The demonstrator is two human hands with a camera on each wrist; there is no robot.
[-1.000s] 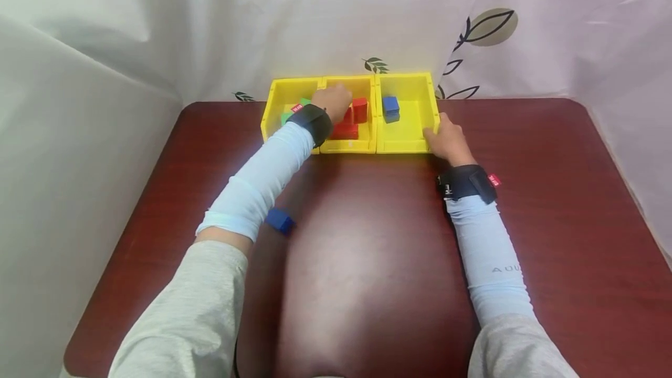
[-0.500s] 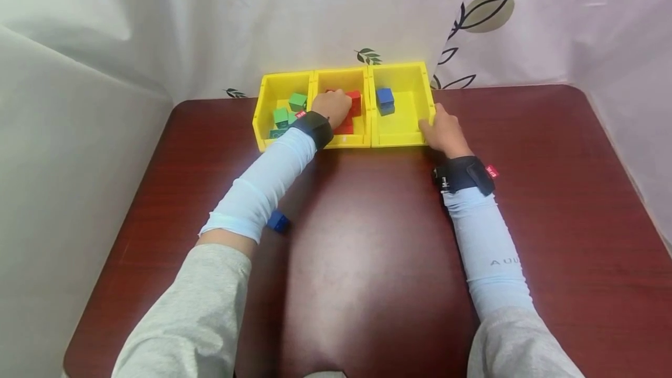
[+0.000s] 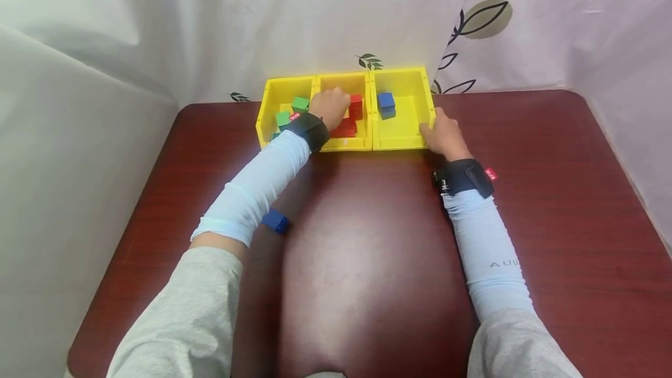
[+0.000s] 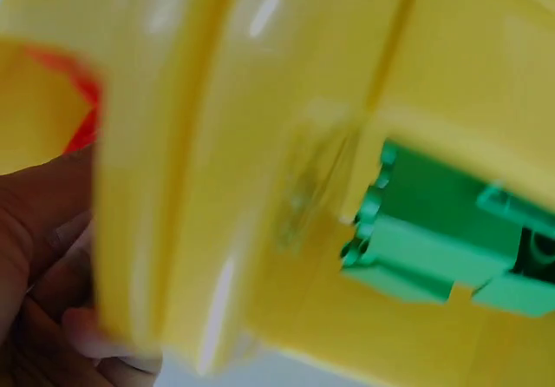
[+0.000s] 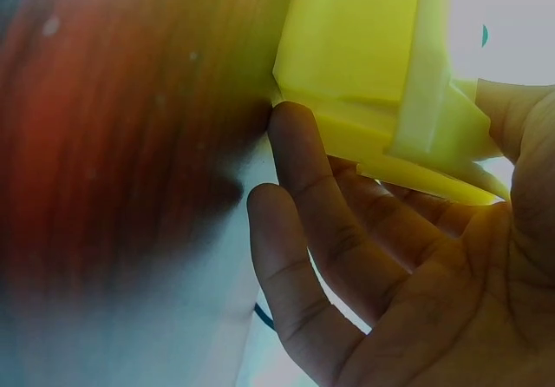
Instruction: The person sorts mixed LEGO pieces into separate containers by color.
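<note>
My left hand (image 3: pixel 331 107) is over the middle yellow bin (image 3: pixel 343 145), beside a red block (image 3: pixel 356 107) that stands next to another red block (image 3: pixel 343 129). In the left wrist view its fingers (image 4: pixel 65 274) are bent behind the bin wall, with some red above them; whether they hold a block is hidden. My right hand (image 3: pixel 446 136) grips the front right corner of the right yellow bin (image 3: pixel 404 142). The right wrist view shows the thumb at the rim and fingers along the outer side. Two blue blocks (image 3: pixel 386 101) sit stacked in that bin.
The left yellow bin (image 3: pixel 261 127) holds several green blocks (image 3: pixel 300 104) and joins the middle bin. A blue block (image 3: pixel 276 221) lies on the dark red table (image 3: pixel 357 238) beside my left forearm. White patterned cloth (image 3: pixel 336 22) hangs behind the bins.
My left hand stays over the middle bin and shifts only slightly. My right hand keeps its grip on the right bin. The head view tilts a little.
</note>
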